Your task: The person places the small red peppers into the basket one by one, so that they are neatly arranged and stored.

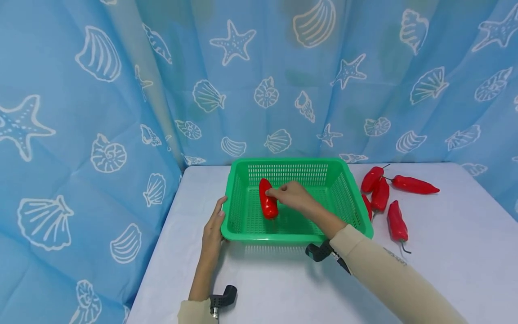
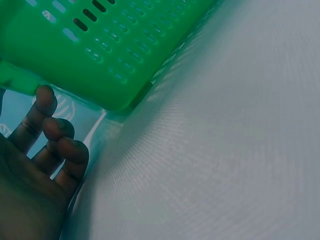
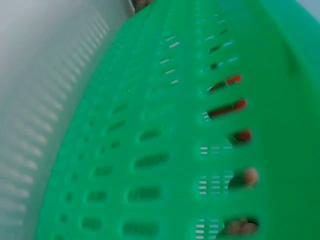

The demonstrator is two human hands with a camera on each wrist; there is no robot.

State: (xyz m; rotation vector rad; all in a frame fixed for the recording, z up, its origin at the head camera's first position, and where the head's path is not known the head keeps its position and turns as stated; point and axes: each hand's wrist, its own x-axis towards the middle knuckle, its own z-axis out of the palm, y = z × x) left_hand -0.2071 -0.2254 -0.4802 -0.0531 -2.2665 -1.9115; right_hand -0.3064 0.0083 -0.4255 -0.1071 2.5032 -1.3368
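A green plastic basket (image 1: 279, 237) with slotted walls stands on the white table. Over its floor, left of the middle, is a long glossy red chili pepper (image 1: 268, 202). My right hand (image 1: 295, 195) reaches across the near rim and pinches this pepper between thumb and fingertips. At the basket's left side, my left hand (image 1: 212, 229) touches the rim with relaxed fingers. A fingertip meets the rim's underside in the left wrist view, where the other fingers (image 2: 72, 150) bend loosely below. Through the slots, the right wrist view shows bits of the red pepper (image 3: 227, 108).
Several more red peppers (image 1: 414, 185) lie on the table right of the basket, one partly hidden behind its right rim. A blue curtain (image 1: 259, 112) with white shell prints hangs behind the table and along its left side. Wrist cameras (image 1: 319, 251) sit on both forearms.
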